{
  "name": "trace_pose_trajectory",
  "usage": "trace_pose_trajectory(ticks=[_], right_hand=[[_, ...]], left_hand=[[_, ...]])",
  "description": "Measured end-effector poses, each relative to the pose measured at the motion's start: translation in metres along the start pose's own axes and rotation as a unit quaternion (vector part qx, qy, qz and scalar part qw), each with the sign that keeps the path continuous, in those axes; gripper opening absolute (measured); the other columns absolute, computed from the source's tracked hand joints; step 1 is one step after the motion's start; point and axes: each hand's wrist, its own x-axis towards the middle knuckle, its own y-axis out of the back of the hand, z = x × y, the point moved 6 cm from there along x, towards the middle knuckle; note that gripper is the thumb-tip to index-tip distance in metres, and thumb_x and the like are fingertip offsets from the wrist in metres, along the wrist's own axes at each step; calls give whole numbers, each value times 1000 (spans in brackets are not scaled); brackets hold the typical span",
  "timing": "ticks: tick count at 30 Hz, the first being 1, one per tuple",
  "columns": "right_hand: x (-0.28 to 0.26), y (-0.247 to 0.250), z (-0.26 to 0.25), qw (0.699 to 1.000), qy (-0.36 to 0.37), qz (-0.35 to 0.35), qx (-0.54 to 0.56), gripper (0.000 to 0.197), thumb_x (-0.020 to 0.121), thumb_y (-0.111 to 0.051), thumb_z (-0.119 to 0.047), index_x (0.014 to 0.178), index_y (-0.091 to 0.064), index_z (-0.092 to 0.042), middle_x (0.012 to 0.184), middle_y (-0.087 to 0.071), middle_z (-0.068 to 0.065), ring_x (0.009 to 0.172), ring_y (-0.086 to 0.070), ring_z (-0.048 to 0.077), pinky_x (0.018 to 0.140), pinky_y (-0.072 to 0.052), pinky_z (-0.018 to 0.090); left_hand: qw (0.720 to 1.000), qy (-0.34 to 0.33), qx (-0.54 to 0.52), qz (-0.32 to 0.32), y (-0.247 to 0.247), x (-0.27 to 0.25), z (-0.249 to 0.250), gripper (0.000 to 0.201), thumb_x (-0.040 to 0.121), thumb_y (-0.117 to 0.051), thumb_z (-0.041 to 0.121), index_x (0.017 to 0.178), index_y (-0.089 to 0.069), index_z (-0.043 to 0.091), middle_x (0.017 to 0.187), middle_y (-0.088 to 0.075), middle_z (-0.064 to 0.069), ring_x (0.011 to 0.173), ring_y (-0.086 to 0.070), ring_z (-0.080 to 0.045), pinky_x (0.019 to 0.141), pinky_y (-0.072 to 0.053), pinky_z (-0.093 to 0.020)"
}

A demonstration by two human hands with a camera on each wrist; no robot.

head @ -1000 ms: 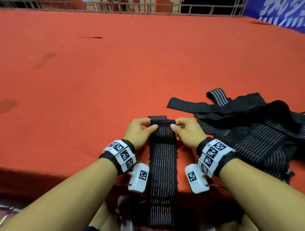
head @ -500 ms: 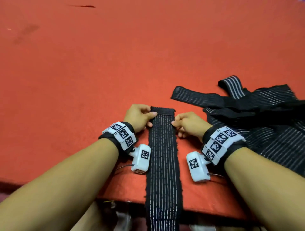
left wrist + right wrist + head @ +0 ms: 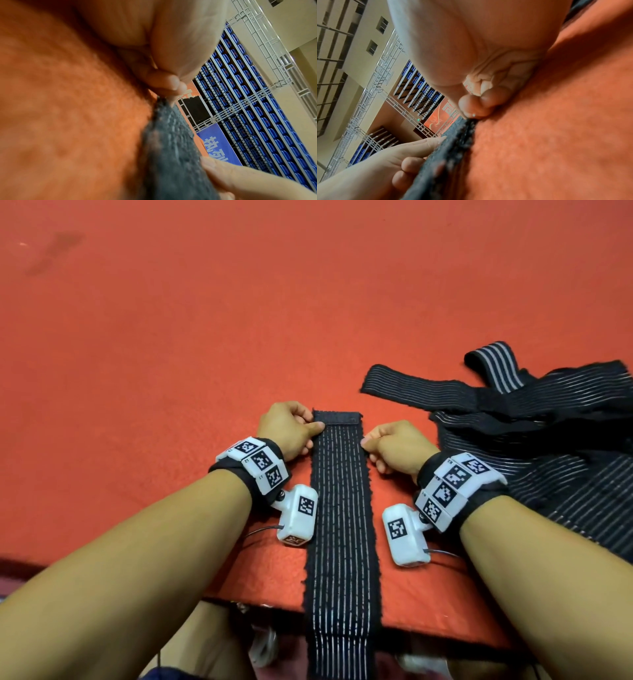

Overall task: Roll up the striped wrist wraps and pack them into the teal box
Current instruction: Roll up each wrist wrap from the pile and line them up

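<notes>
A black wrist wrap with thin white stripes (image 3: 340,508) lies flat on the red table, its far end by my hands and its near end hanging over the front edge. My left hand (image 3: 291,429) pinches the wrap's left edge near the far end, thumb on top. My right hand (image 3: 390,443) pinches the right edge a little nearer to me. In the left wrist view the wrap (image 3: 171,148) runs from my curled left fingertips (image 3: 169,82). In the right wrist view its edge (image 3: 453,142) meets my right fingertips (image 3: 471,106). No teal box is in view.
A loose heap of several more black striped wraps (image 3: 534,440) lies at the right, close beside my right wrist. The red table surface (image 3: 239,320) stretches far ahead and to the left. Its front edge (image 3: 260,604) runs under my forearms.
The folded far end of the wrap has been laid out flat. Both hands slid from its end to its side edges, and the view tilted down toward the table.
</notes>
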Motion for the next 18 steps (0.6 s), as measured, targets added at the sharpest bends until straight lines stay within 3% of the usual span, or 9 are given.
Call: trace_pose_trajectory(ticks=[10,15,18], right_hand=[[-1,1,1,999,10,30,-9,21,96,-66,-14,76,-61,-12,58,-61,4,37,-54,7,40,-45,20],[-26,-1,1,998,44,42,-18,19,88,-76,-17,79,-59,-16,65,-65,4,58,-60,17,74,-55,39],[-55,-7,5,997,69,32,0,24,88,-77,-14,100,-56,-12,65,-58,-4,60,-57,14,73,-52,38]], left_hand=[[1000,-1,15,-25,0,-9,6,22,87,-78,10,93,-56,12,56,-52,3,36,-52,-4,38,-43,-19],[998,15,-20,-58,8,-44,7,25,89,-74,6,101,-52,7,64,-54,-3,41,-54,-4,41,-46,-18],[998,8,20,-64,13,-79,0,23,88,-77,10,90,-55,12,63,-57,-1,43,-55,-6,46,-48,-25]])
